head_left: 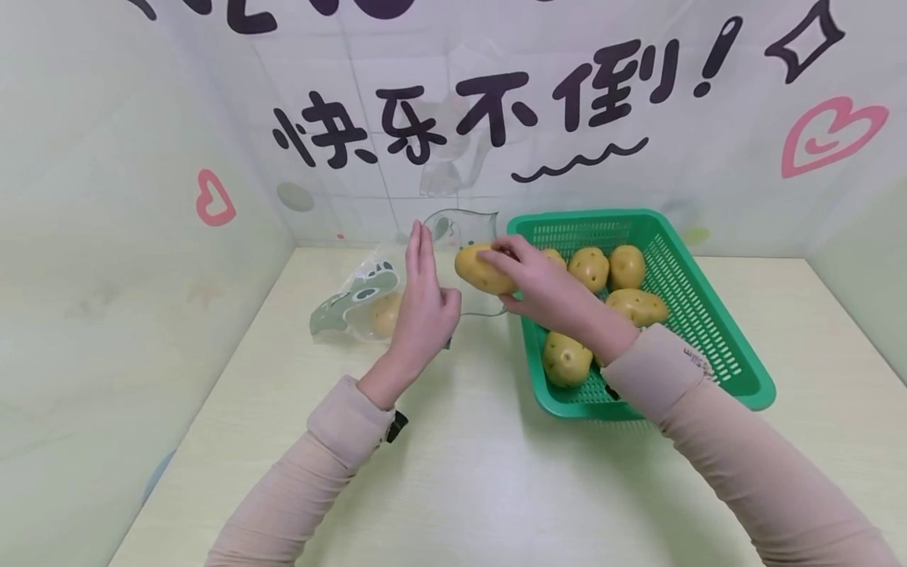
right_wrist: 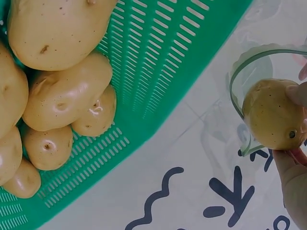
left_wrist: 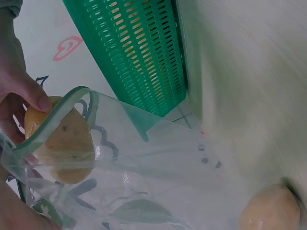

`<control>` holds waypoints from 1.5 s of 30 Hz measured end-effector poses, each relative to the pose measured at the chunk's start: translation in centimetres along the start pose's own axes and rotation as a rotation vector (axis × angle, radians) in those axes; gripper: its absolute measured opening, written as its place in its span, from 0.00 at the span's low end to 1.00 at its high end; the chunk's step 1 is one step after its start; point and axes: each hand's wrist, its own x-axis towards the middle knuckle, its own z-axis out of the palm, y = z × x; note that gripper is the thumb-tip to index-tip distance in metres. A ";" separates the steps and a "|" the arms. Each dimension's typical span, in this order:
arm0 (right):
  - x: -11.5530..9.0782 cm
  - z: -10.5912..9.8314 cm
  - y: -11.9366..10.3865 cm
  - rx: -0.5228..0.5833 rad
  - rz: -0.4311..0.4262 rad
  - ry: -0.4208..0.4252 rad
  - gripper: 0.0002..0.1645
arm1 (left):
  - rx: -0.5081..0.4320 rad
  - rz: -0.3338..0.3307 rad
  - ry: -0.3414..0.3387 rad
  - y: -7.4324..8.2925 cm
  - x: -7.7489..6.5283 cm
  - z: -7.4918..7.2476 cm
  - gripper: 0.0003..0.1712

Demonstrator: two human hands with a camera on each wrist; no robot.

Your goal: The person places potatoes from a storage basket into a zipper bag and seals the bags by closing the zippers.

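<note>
My right hand (head_left: 542, 283) grips a yellow potato (head_left: 478, 269) at the mouth of a clear plastic bag (head_left: 333, 315) with green printing. In the left wrist view, part of this potato (left_wrist: 72, 143) shows through the bag's clear side, behind the green-edged rim (left_wrist: 53, 122). My left hand (head_left: 425, 315) is at the left side of the bag's mouth, two fingers straight up and the thumb apart from them; its other fingers are hidden. Low in the bag lies another potato (head_left: 385, 315). Right of the bag, a green slotted basket (head_left: 708, 331) holds several potatoes (right_wrist: 67, 96).
The basket stands on a pale wooden table (head_left: 482, 472), partly under my right forearm. Behind the table rises a white wall covering (head_left: 439, 71) with dark lettering and pink hearts. A pale side panel (head_left: 106, 276) borders the table at left.
</note>
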 end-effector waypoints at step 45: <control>-1.6 -1.8 2.0 0.029 0.098 0.102 0.24 | -0.019 0.069 0.038 0.3 1.2 -0.2 0.47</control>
